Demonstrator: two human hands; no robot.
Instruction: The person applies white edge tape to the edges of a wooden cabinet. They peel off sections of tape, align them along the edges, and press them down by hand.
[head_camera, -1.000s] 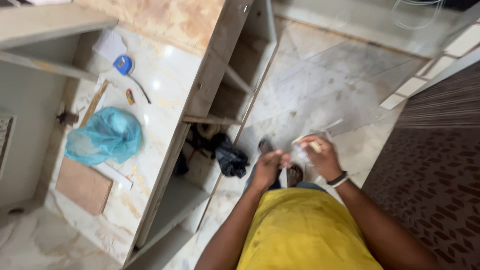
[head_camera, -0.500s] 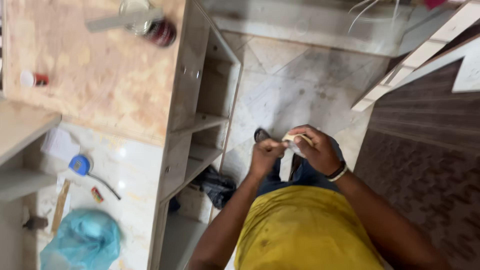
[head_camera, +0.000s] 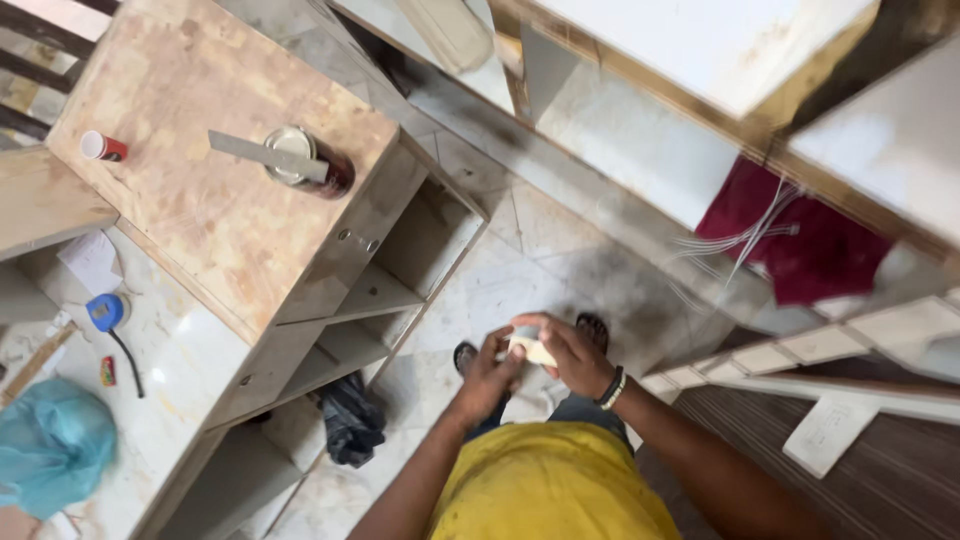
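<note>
One view only: head cam, worn by the person, looking steeply down over the yellow shirt (head_camera: 555, 485) at the tiled floor (head_camera: 560, 270). Hands sit close, low-centre. Plywood cabinet (head_camera: 215, 190) lies up-left of the shirt, farther off. No 2nd view, so no shared area.

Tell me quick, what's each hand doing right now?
Left hand: closed on the small pale object, gripping its near end.
Right hand: closed over the same object from the other side.
</note>
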